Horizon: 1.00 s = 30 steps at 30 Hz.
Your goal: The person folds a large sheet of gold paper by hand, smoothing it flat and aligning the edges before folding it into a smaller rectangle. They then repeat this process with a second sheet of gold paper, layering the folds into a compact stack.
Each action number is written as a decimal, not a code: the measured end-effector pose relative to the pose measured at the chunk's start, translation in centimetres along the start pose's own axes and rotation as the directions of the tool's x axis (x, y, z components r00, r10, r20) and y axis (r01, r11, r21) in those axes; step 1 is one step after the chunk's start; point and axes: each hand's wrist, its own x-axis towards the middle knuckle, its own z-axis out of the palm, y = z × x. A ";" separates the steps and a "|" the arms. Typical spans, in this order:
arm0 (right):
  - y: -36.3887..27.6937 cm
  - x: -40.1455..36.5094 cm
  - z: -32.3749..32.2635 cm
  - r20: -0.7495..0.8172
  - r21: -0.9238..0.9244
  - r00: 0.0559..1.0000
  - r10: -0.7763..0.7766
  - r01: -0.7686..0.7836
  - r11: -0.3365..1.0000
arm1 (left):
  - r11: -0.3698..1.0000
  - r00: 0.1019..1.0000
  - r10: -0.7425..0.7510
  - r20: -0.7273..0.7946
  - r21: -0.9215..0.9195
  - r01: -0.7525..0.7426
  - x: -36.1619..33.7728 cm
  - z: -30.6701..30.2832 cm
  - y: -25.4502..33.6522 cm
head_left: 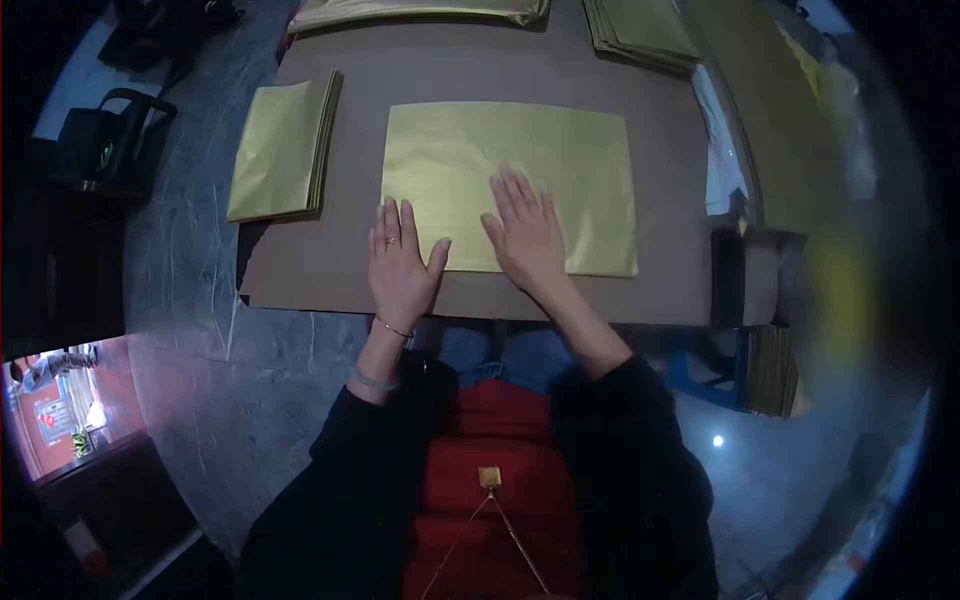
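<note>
A gold-coloured rectangular sheet (450, 135) lies flat on the brown tabletop (360, 60), its long side along the near edge. My right hand (525, 235) rests palm down on the middle of the sheet, fingers stretched out. At the sheet's near left corner lies my left hand (400, 265), palm down, partly on the tabletop, with its fingers extended and thumb apart. Neither hand holds anything. Left of the sheet stands a stack of folded gold pieces (275, 150).
More gold pieces (645, 30) lie at the back right, and a gold bundle (420, 10) at the back edge. A light blue-white strip (718, 140) runs along the right side. Below the right corner is another stack (770, 370). A dark chair (110, 135) stands far left.
</note>
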 end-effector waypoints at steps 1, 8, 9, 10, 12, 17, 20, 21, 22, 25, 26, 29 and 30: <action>1.3 -0.6 -0.6 -0.004 -0.023 1.000 0.021 -0.022 0.999 | 1.000 1.000 0.015 -0.020 0.013 -0.015 -0.1 0.2 -0.2; 9.5 -4.0 -4.3 -0.041 -0.194 0.986 0.162 -0.167 0.967 | 1.000 1.000 0.016 -0.012 0.013 -0.016 -0.1 -0.3 0.0; 10.1 -4.3 -4.5 -0.050 -0.193 0.986 0.156 -0.163 0.967 | 1.000 1.000 0.013 -0.015 0.008 -0.013 -0.1 -0.2 0.0; 10.6 -4.5 -4.5 -0.039 -0.212 0.983 0.177 -0.181 0.960 | 1.000 1.000 0.009 -0.003 0.026 -0.008 -0.1 -0.3 0.0; 11.1 -4.5 -4.7 -0.034 -0.238 0.980 0.196 -0.198 0.951 | 1.000 1.000 0.014 -0.017 0.021 -0.013 0.0 -0.2 0.0; 11.4 -4.0 -5.9 0.056 -0.245 0.973 0.223 -0.203 0.948 | 1.000 1.000 -0.004 0.026 0.020 0.003 -0.1 -0.3 0.0; 13.2 -3.1 -5.9 0.053 -0.248 0.974 0.218 -0.199 0.948 | 1.000 1.000 0.006 0.017 0.004 -0.006 -0.2 -0.1 -0.2; 13.8 -2.3 -5.9 0.034 -0.273 0.979 0.201 -0.184 0.944 | 1.000 1.000 0.008 0.021 0.012 -0.008 -0.2 -0.1 -0.2; 14.3 -1.5 -5.8 0.028 -0.274 0.979 0.203 -0.188 0.943 | 1.000 1.000 0.012 0.023 0.001 -0.012 -0.1 -0.3 -0.1; 16.0 1.2 -5.7 0.045 -0.320 0.972 0.232 -0.206 0.925 | 1.000 1.000 0.016 0.023 -0.013 -0.016 0.0 -0.5 0.0; 16.5 2.2 -5.6 0.018 -0.365 0.975 0.223 -0.201 0.909 | 1.000 0.997 -0.012 0.072 -0.025 0.014 0.0 -0.7 0.0; 18.8 4.8 -4.4 -0.020 -0.456 0.982 0.187 -0.175 0.873 | 1.000 0.999 -0.007 0.049 -0.016 0.008 -0.1 -0.4 0.0; 19.1 5.6 -4.5 -0.035 -0.483 0.980 0.194 -0.186 0.856 | 1.000 0.997 -0.012 0.071 0.001 0.012 -0.1 -0.6 0.1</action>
